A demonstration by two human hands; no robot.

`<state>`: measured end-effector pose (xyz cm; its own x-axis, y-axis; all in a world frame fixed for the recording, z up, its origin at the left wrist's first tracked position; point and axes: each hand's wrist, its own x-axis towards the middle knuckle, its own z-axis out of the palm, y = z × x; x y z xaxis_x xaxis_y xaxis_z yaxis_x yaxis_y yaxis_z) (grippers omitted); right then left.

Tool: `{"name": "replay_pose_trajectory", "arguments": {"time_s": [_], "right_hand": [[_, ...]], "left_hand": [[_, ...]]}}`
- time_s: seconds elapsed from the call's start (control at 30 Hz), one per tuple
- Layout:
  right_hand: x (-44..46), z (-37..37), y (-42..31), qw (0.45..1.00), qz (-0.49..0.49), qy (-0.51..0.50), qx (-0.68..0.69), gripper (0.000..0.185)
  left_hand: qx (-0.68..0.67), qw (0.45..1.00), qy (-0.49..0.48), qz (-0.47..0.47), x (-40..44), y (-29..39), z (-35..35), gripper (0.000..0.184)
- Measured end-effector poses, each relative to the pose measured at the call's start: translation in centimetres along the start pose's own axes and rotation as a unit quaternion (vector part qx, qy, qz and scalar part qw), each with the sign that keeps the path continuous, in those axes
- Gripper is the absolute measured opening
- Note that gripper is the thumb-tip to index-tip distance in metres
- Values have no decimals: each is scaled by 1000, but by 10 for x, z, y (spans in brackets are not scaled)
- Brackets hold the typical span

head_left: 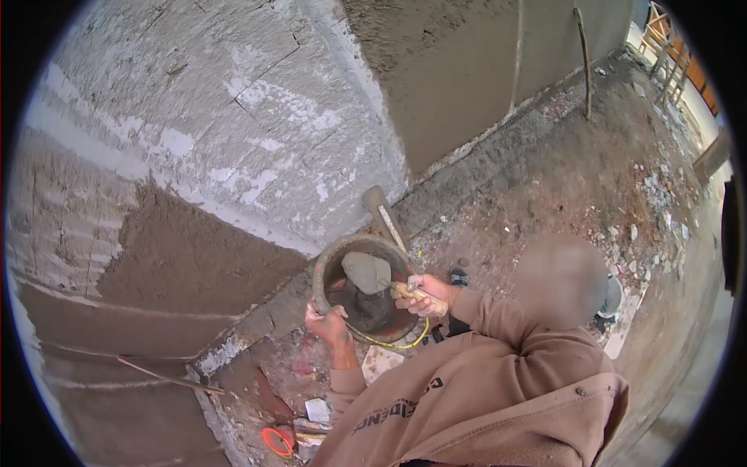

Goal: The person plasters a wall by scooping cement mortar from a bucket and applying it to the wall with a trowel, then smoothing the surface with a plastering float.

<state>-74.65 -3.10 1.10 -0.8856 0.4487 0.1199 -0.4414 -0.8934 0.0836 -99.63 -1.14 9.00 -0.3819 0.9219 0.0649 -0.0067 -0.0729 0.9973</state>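
While the left hand [328, 321] clasps the rim of a bucket [320, 274], the right hand [420, 296] is wrapped around the pale handle [437, 306] of a trowel [366, 272] held over the bucket's mouth. From the right hand, the nearer of the two, the trowel's long axis runs leftward and slightly up the view to a broad blade coated in smooth grey, with darker, wet-looking mortar [372, 311] in the bucket
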Motion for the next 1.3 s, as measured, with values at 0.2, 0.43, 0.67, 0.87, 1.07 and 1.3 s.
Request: {"name": "replay_pose_trajectory", "arguments": {"time_s": [0.2, 0.43, 0.67, 0.87, 1.07, 1.3], "right_hand": [[-18, 167, -77, 896, -347, -10, -278, 28], [-41, 320, -242, 319, -765, 180, -530, 24], [-42, 259, -474, -98, -694, 503, -506, 32], [-13, 109, -372, 155, -185, 352, -904, 39], [5, 64, -171, 664, 136, 286, -677, 24], [38, -62, -34, 958, 146, 207, -137, 21]], "left_hand": [[9, 997, 56, -48, 12, -5, 5, 33], [56, 990, 117, -57, 36, -12, 20, 32], [112, 971, 202, -69, 62, -11, 37, 35], [162, 966, 190, -66, 70, -14, 32, 27], [204, 975, 88, -8, 42, 4, 50, 22], [126, 981, -21, 148, -15, 7, 59, 45]]}}
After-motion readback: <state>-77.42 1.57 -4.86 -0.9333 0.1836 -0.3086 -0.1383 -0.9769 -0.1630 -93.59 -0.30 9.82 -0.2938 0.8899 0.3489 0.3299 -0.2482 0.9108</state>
